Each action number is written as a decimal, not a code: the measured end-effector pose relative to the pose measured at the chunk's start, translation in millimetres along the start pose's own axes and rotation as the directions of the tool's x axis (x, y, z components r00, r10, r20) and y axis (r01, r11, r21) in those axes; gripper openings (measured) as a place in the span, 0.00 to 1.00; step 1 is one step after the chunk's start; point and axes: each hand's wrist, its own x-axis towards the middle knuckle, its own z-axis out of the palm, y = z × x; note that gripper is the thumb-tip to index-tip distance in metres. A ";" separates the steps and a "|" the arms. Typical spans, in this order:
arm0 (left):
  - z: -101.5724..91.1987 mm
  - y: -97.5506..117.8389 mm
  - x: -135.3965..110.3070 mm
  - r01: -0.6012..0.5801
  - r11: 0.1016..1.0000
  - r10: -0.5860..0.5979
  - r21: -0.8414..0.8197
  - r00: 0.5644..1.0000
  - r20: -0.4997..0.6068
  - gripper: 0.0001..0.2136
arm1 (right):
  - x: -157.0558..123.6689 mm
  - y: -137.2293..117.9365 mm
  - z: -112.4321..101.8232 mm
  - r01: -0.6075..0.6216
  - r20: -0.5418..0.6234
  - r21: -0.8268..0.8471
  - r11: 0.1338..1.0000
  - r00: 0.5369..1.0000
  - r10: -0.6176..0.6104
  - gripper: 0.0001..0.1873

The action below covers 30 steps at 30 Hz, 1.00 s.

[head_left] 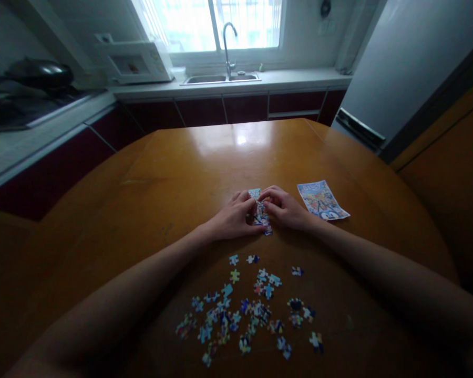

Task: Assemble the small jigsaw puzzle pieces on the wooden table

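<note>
A narrow joined section of a jigsaw puzzle (263, 214) lies flat on the wooden table between my two hands. My left hand (238, 218) is bent around its left side, with the thumb at the near end and the fingers over the pieces. From the other side, my right hand (281, 207) has its fingers curled, the index finger and thumb against the puzzle's right edge. Whether a single piece sits under either set of fingertips is hidden. Closer to me, many loose puzzle pieces (223, 316) lie in a scattered heap, with several stray ones (235, 275) above it.
A printed picture sheet (323, 200) lies right of my right hand. The round wooden table (173, 173) fills the foreground. Beyond it are a counter with a sink (205, 79) and faucet (226, 47), a microwave (136, 62), a wok (39, 72) on the stove, and a fridge (402, 68).
</note>
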 end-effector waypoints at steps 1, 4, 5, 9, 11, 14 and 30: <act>-0.3 0.5 -0.2 -0.002 1.000 0.002 -0.003 1.000 0.008 0.21 | -0.1 -0.2 0.0 -0.003 -0.002 -0.001 1.000 1.000 0.003 0.07; -1.7 1.9 -0.6 -0.003 1.000 0.004 -0.013 1.000 0.023 0.21 | -0.5 -1.1 0.0 -0.011 -0.002 -0.010 1.000 1.000 0.011 0.07; -2.1 2.2 -0.7 -0.001 1.000 0.002 -0.014 1.000 0.024 0.21 | -0.6 -1.4 0.0 -0.011 -0.005 -0.011 1.000 1.000 0.011 0.07; -2.9 2.4 -0.6 -0.005 1.000 0.006 -0.022 1.000 0.016 0.20 | -0.6 -2.0 0.0 -0.009 -0.012 -0.007 1.000 1.000 0.009 0.07; -2.8 2.5 -0.4 -0.002 1.000 0.002 -0.017 1.000 0.013 0.20 | -0.4 -1.6 -0.1 -0.002 -0.012 -0.001 1.000 1.000 0.002 0.08; -2.2 2.9 -0.2 0.015 1.000 -0.015 -0.012 1.000 0.011 0.20 | -0.2 -0.8 -0.4 0.015 -0.018 0.003 1.000 1.000 -0.015 0.08; -4.6 -7.6 0.5 -0.002 0.996 0.001 -0.087 1.000 -0.011 0.14 | -1.3 3.6 2.9 0.037 -0.026 -0.059 0.998 0.999 -0.039 0.17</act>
